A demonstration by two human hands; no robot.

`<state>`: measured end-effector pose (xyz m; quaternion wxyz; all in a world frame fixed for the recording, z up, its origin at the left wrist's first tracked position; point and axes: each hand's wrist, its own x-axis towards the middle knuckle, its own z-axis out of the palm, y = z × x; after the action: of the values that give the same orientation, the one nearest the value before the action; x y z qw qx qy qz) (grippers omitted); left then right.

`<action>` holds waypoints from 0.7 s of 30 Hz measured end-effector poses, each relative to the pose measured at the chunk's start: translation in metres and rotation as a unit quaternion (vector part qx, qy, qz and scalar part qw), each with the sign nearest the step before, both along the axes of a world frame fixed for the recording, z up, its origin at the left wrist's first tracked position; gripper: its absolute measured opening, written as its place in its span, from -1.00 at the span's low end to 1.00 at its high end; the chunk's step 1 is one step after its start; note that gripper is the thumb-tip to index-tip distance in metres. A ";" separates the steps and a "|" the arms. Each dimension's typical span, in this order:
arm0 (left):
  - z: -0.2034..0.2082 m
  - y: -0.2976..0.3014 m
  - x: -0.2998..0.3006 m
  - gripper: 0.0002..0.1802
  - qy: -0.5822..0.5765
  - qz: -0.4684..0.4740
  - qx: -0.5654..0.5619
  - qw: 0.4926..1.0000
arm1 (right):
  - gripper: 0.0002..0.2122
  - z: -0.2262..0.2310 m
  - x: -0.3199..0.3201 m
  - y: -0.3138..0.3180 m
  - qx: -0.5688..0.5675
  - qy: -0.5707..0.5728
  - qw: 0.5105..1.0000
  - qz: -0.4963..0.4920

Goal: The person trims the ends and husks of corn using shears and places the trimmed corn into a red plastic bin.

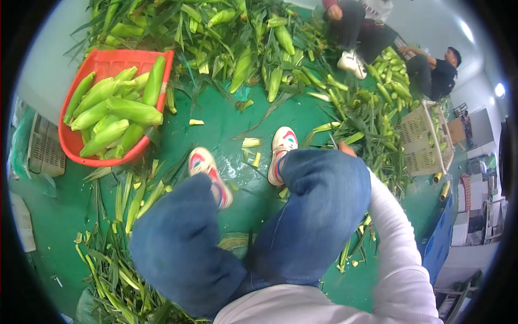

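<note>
My right hand [347, 149] is down past my right knee, largely hidden by it. Its fingers look curled, and a thin dark sliver shows beside them; what it is I cannot make out. Close to this hand lie loose corn husks [372, 143] and leaves. My left hand is out of view. A red plastic tub [63, 129] at the left holds several green ears of corn [135, 110], still in their husks. Cut stalk ends [251, 142] lie on the floor between my shoes.
A big heap of unhusked corn and leaves [243, 67] spreads along the far side. More leafy waste [116, 275] lies at the lower left. Beige crates [426, 143] stand right, a grey crate [46, 146] left. Two other people [440, 70] sit at the far right, beside piled corn.
</note>
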<state>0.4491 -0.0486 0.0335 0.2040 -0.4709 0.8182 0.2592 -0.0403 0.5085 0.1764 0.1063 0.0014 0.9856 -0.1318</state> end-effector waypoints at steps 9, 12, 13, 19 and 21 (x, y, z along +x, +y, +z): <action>0.004 0.070 -0.097 -0.29 -0.040 0.081 0.015 0.996 | -0.48 -0.059 -0.263 -0.290 -0.224 0.001 0.975 -0.004; 0.002 0.099 -0.127 -0.35 -0.068 0.118 0.047 0.989 | -0.32 -0.135 -0.322 -0.314 -0.302 0.008 0.944 -0.130; -0.003 0.103 -0.137 -0.37 -0.071 0.134 0.055 0.987 | -0.29 -0.142 -0.331 -0.334 -0.315 0.044 0.931 -0.178; -0.003 0.169 -0.174 -0.48 -0.081 0.248 0.083 0.962 | -0.32 -0.166 -0.343 -0.383 -0.261 0.158 0.918 -0.252; -0.002 0.194 -0.182 -0.52 -0.087 0.270 0.094 0.954 | -0.25 -0.171 -0.349 -0.364 -0.267 0.099 0.931 -0.227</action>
<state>0.2667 0.1452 0.0318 0.2403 -0.6736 0.6113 0.3388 -0.3895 0.1448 0.0053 -0.0277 0.1837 0.8927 -0.4106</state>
